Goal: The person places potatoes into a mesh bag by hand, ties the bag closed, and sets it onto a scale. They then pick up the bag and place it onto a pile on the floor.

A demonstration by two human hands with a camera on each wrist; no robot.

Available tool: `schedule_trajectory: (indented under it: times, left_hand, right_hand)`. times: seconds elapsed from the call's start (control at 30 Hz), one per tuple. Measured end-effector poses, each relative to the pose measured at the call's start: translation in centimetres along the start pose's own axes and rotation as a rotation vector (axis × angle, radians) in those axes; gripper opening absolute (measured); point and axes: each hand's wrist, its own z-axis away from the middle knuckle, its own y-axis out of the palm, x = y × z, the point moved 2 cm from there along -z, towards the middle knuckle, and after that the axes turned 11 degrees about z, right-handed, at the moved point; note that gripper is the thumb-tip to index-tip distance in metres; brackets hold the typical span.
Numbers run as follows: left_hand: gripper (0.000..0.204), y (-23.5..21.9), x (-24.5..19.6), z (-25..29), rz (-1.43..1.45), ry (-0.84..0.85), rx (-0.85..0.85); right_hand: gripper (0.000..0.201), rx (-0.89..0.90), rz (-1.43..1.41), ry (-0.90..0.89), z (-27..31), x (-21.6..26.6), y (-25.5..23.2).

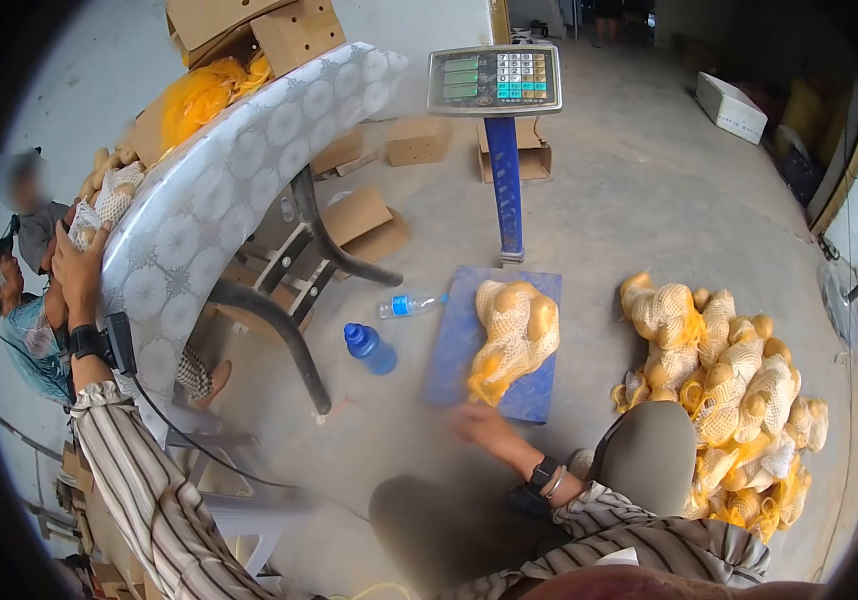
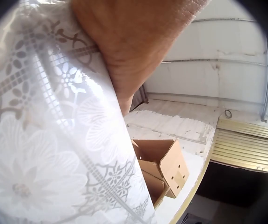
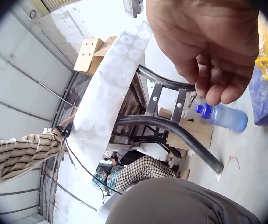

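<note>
A mesh bag of yellow-tan produce in white foam nets [image 1: 515,330] lies on the blue platform scale [image 1: 449,350]. My right hand [image 1: 489,432], blurred in the head view, is just below the bag's orange end. In the right wrist view the same hand [image 3: 213,51] has loosely bent fingers and holds nothing. At the far left, my left hand [image 1: 79,275] is at the edge of the table with the patterned cloth [image 1: 204,195], its extended fingers beside white-netted produce [image 1: 117,195]. The left wrist view shows its wrist [image 2: 129,46] against the cloth; the fingertips are hidden there.
More netted bags [image 1: 749,390] are heaped on the floor at right. A blue bottle [image 1: 370,348] and a clear bottle [image 1: 412,305] are left of the scale. Cardboard boxes [image 1: 359,222] lie near the black table legs [image 1: 279,330]. Another person [image 1: 24,310] is beyond the table.
</note>
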Motion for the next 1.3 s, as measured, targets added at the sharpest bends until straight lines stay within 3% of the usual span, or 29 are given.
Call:
schedule_trajectory:
  times: [0.2, 1.3]
  left_hand:
    - [0.100, 0.2, 0.4, -0.2, 0.028, -0.018, 0.005]
    - [0.100, 1.2, 1.9, -1.5, 0.006, 0.003, 0.019]
  right_hand:
    - [0.019, -0.015, -0.017, -0.057, 0.4, 0.3, -0.1]
    - [0.019, 0.031, -0.118, -0.006, 0.5, 0.3, 0.4]
